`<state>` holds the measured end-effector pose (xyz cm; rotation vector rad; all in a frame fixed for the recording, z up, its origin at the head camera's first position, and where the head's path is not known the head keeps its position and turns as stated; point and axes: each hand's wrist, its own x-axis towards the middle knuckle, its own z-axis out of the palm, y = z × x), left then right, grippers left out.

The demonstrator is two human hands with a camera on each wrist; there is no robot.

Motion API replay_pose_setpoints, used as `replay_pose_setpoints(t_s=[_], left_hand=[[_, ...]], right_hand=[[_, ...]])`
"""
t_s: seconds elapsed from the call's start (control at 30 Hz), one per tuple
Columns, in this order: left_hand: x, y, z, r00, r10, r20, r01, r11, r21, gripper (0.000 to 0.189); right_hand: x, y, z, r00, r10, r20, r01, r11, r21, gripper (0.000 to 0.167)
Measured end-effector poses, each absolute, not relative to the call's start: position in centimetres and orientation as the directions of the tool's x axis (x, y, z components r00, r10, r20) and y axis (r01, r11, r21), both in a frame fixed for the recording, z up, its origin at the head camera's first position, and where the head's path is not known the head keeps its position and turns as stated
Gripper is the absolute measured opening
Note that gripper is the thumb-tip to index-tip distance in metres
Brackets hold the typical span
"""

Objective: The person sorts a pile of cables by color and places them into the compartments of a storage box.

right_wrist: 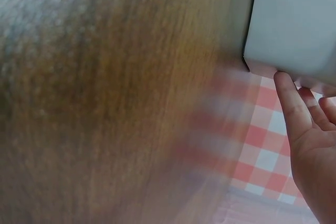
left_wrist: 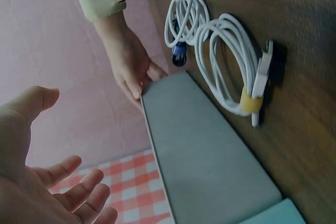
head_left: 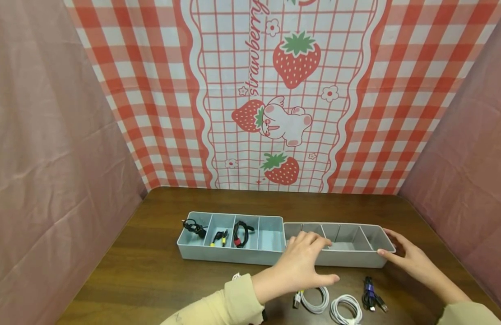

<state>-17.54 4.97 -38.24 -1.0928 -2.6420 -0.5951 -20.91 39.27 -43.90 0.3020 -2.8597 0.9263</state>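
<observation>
A grey divided storage box (head_left: pixel 348 259) stands end to end with a light blue one (head_left: pixel 230 255) on the wooden table. Its right end is held by my right hand (head_left: pixel 413 262), the thumb at the front corner and the fingers around the far side. In the right wrist view, fingertips (right_wrist: pixel 283 80) touch the box. Above the left part of the grey box hovers my left hand (head_left: pixel 301 262), fingers spread and holding nothing; the left wrist view shows its palm (left_wrist: pixel 21 198) apart from the box. No items show in the visible parts of the grey compartments.
Separate blue compartments hold a black cable (head_left: pixel 195 228), a short black cable with yellow connectors (head_left: pixel 224 238) and a black cable with a red tie (head_left: pixel 237 242). In front lie white coiled cables (head_left: pixel 326 298) and a black cable with a purple tie (head_left: pixel 369 291).
</observation>
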Motion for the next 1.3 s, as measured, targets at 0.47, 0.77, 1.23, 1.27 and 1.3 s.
replay_pose_setpoints(t_s=[0.47, 0.77, 1.23, 1.27, 1.3], left_hand=[[-16.9, 8.0, -39.3, -0.672, 0.671, 0.312, 0.737, 0.645, 0.2, 0.066], [-17.0, 9.8, -40.7, -0.665, 0.699, 0.262, 0.746, 0.641, 0.182, 0.066], [-16.7, 12.3, -42.6, -0.696, 0.69, 0.196, 0.718, 0.675, 0.171, 0.065], [-16.7, 12.5, -42.6, -0.696, 0.693, 0.191, 0.718, 0.675, 0.17, 0.065], [-16.7, 12.7, -42.7, -0.694, 0.695, 0.187, 0.72, 0.674, 0.167, 0.065]], right_hand=[[-21.1, 39.2, -43.7, -0.975, -0.145, 0.167, -0.215, 0.796, -0.567, 0.072], [-21.2, 39.2, -43.8, -0.978, -0.143, 0.149, -0.203, 0.791, -0.578, 0.073], [-21.1, 39.1, -43.6, -0.979, -0.148, 0.14, -0.202, 0.794, -0.573, 0.072], [-21.1, 39.1, -43.6, -0.979, -0.148, 0.137, -0.201, 0.794, -0.574, 0.072], [-21.1, 39.1, -43.7, -0.98, -0.149, 0.133, -0.199, 0.792, -0.578, 0.072]])
